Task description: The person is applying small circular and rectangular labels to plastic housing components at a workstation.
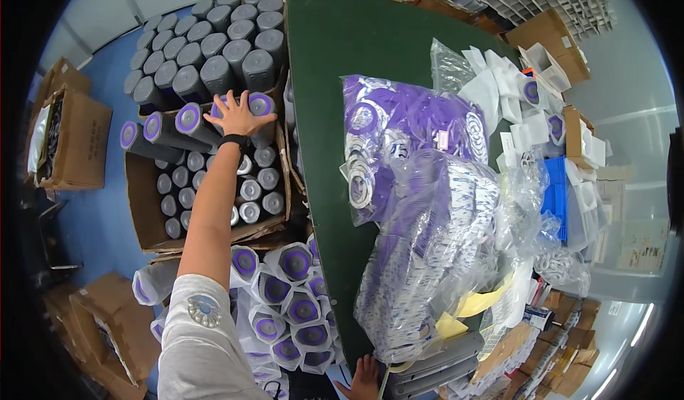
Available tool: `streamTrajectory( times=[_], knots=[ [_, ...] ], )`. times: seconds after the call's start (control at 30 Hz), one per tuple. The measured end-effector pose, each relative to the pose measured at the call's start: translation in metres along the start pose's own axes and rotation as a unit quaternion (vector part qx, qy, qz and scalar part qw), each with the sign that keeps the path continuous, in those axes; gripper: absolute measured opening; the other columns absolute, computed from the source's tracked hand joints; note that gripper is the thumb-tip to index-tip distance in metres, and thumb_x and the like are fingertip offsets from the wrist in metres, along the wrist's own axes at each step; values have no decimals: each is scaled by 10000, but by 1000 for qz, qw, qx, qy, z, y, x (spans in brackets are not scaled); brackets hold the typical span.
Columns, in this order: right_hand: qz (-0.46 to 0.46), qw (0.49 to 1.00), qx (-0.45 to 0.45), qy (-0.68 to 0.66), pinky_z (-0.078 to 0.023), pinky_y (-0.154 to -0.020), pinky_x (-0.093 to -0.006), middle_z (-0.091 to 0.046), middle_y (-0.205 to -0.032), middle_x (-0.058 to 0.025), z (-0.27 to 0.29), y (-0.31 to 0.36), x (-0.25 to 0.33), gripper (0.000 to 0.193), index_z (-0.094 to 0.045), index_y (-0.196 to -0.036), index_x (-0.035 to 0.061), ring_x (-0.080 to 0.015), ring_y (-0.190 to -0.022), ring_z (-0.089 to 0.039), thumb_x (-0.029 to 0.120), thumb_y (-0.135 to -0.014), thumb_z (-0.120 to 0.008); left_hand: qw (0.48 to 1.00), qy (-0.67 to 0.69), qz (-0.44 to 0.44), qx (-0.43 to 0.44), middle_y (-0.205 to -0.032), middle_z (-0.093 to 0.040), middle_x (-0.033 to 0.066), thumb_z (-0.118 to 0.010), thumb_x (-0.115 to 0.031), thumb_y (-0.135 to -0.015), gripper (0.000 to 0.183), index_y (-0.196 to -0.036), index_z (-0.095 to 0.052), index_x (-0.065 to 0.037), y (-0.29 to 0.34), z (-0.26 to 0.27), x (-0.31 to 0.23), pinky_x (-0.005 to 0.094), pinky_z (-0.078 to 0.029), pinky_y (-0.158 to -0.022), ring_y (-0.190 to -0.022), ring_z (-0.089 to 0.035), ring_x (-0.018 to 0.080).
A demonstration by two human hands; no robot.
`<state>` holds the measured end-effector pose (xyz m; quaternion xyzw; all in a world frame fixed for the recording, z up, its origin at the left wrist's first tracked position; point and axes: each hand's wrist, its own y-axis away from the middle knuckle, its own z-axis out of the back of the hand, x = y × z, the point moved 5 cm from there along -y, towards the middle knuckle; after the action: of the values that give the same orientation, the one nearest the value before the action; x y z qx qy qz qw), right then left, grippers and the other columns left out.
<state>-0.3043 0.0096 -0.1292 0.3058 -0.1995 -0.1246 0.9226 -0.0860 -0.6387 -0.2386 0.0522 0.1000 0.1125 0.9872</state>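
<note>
Reaching forward with the left hand (240,122), with fingers (234,108) splayed apart, over purple-ringed gray cylinders (189,118) lined up along the far part of an open cardboard box (140,204), left of the green desk (320,51). Holding the right hand (364,380) low at the desk's near end; cannot tell whether closed on anything. Facing clear plastic bags (431,236) of purple and white pieces on the desk as well.

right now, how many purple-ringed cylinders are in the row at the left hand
5 cylinders: three side by side, left of the left hand; the fourth and fifth under it, partly covered. Another could be hidden there.
</note>
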Motion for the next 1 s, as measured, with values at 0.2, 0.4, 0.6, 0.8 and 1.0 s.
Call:
streamTrajectory(
  times=[0.2, 0.4, 0.6, 0.8, 1.0],
  knots=[
    [12, 1000, -6, 14, -127, -1100, -623, -240, -1489, -288, 11, -2, 10, 937, -275, -1414, -82, -510, -1356, -205, 538, -801, -619, 986, 23, -115, -122, -1348, -461, 30, -716, -647, -613, 926, -1394, -426, -242, 32, 2, 9, 805, -38, -964, -1389, -100, 485],
    [92, 987, -78, 109, -111, -1100, -626, -225, -1481, -317, 12, -1, 14, 920, -261, -1408, -107, -525, -1359, -178, 525, -833, -601, 977, 37, -159, -135, -1292, -501, 47, -800, -512, -562, 910, -1318, -471, -128, 77, 5, 5, 788, -41, -988, -1400, -102, 464],
    [30, 999, 14, -29, -100, -1107, -619, -179, -1487, -335, 17, -2, 15, 939, -220, -1418, -117, -531, -1371, -131, 520, -841, -598, 977, -10, -196, -82, -1272, -478, 64, -846, -380, -529, 946, -1340, -421, -143, 113, -4, 4, 760, -95, -1024, -1391, -91, 492],
    [35, 997, 26, -63, -107, -1113, -608, -170, -1489, -336, 23, -7, 11, 925, -188, -1426, -116, -524, -1381, -115, 487, -855, -596, 981, -56, -176, -57, -1320, -445, 43, -847, -365, -548, 944, -1365, -402, -208, 144, -18, 13, 730, -140, -1033, -1384, -118, 489],
    [68, 997, -18, -34, -140, -1108, -607, -170, -1488, -335, 20, -6, 12, 899, -187, -1433, -102, -516, -1384, -124, 433, -856, -622, 981, -3, -185, -60, -1268, -497, 44, -834, -308, -543, 890, -1326, -431, -176, 162, -22, 25, 732, -97, -1050, -1385, -170, 448]
  ],
)
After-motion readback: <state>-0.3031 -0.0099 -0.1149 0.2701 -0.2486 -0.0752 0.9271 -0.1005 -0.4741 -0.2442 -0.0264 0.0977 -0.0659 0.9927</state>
